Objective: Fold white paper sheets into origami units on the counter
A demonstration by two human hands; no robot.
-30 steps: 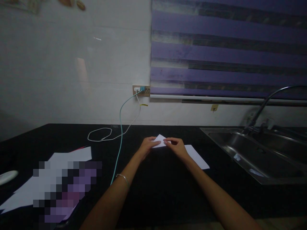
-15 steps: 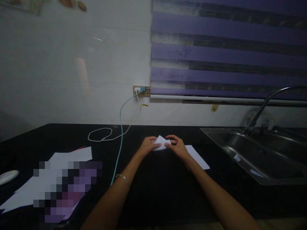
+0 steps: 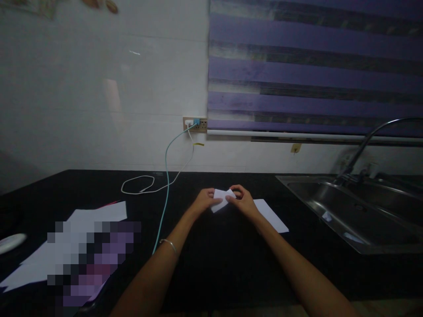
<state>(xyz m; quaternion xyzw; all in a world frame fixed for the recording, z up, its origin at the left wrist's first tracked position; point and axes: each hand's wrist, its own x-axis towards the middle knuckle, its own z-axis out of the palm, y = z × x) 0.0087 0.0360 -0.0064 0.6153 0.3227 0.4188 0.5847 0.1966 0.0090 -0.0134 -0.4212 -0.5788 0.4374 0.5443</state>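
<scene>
A small folded piece of white paper (image 3: 221, 199) is held just above the black countertop (image 3: 211, 255), between both hands. My left hand (image 3: 204, 202) pinches its left side, fingers closed on it. My right hand (image 3: 243, 200) grips its right end, fingers curled over the top. A flat white sheet (image 3: 271, 215) lies on the counter just right of and partly under my right hand. A thin bracelet circles my left wrist.
A steel sink (image 3: 350, 211) with a curved tap (image 3: 366, 141) is at the right. Loose white sheets (image 3: 89, 215) and a blurred patch lie at the left. A teal cable (image 3: 165, 176) and a white cable (image 3: 139, 185) run from a wall socket (image 3: 194, 124). A purple blind hangs behind.
The paper has changed from a pointed triangle to a smaller, tilted folded shape. My right hand's fingers have curled over its right end. Both hands stayed in the same spot.
</scene>
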